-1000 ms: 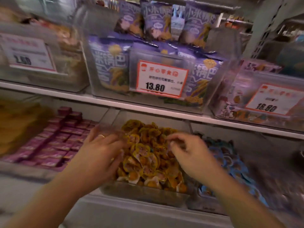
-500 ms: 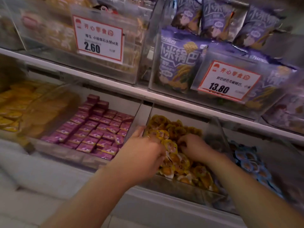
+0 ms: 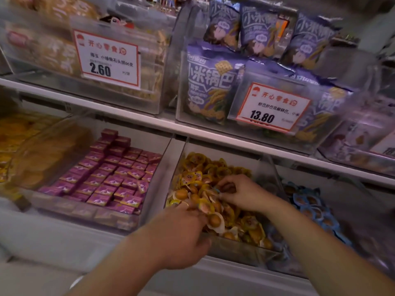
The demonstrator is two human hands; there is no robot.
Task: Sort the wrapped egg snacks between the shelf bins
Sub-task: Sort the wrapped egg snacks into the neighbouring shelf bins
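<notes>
1. Step: picking through the yellow-wrapped egg snacks (image 3: pixel 205 182) heaped in the middle clear bin (image 3: pixel 241 248) on the lower shelf. Judging by the pile, sorting is early.
2. Right hand (image 3: pixel 241 195): fingertips curled, pinching what looks like a blue-edged pack at the pile's top.
3. Left hand (image 3: pixel 181 233): fingers dug into the front of the heap; grasp hidden, cannot tell.
4. Next: lift the pinched pack clear, carry it right to the blue-wrapped bin (image 3: pixel 310 208) just beside. A light pinch should do.
5. Counts: two hands, four lower bins visible, two price tags readable. Snacks too many and blurred to count.
</notes>
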